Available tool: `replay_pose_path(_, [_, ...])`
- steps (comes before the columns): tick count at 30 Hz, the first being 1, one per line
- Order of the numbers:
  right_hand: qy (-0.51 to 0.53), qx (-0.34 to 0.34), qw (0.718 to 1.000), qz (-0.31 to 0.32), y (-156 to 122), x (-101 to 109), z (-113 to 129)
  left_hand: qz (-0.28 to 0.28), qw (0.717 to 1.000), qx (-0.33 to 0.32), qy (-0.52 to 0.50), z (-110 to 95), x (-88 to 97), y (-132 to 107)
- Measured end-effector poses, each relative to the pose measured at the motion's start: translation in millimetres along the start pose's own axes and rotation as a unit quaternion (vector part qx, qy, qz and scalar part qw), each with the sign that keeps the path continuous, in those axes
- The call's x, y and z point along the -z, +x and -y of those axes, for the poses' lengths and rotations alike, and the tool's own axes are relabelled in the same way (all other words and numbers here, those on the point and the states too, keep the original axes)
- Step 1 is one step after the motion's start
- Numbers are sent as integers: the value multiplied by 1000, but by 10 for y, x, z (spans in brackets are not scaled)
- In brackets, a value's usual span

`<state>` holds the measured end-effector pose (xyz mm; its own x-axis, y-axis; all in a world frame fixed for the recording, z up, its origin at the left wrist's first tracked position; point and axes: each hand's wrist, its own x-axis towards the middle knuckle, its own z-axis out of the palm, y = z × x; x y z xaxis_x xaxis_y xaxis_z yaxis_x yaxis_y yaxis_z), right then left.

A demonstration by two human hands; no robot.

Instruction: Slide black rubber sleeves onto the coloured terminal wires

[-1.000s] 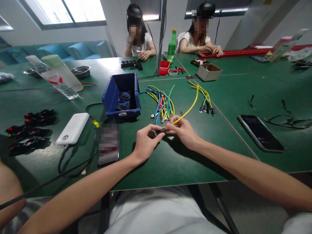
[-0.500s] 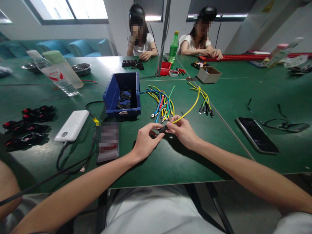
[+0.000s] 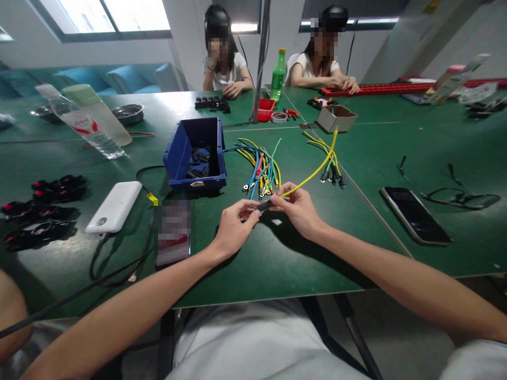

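My left hand (image 3: 233, 227) and my right hand (image 3: 298, 208) meet just above the green table (image 3: 277, 258). Between their fingertips is a small black sleeve (image 3: 264, 205) on the near end of a yellow wire (image 3: 317, 168). The left fingers pinch the sleeve; the right fingers pinch the wire where it enters it. The wire arcs away to the right and rises towards a cardboard box. Just beyond my hands lies a bundle of coloured wires (image 3: 261, 166) with ring terminals. A blue bin (image 3: 196, 153) holding black parts stands to their left.
A second bunch of yellow wires with black ends (image 3: 330, 163) lies right of the bundle. A phone (image 3: 414, 214) and glasses (image 3: 461, 199) are at right, a white power bank (image 3: 114, 207), another phone (image 3: 172, 232), black-red parts (image 3: 39, 211) and bottles (image 3: 89, 124) at left. Two people sit opposite.
The far end of the yellow wire has lifted and swung right. My hands have stayed together on the black sleeve, shifting slightly away from me.
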<state>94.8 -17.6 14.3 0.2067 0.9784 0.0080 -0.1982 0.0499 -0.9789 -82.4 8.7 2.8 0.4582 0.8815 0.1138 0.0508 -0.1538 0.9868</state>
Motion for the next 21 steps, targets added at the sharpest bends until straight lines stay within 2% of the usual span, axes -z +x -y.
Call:
replay_pose_path(9, [-12, 29, 999, 5, -14, -6, -15, 0, 1000, 3, -29, -1, -5, 6])
replay_pose_path(21, [-32, 67, 997, 25, -35, -13, 8, -2, 1000, 24, 7, -67, -2, 12])
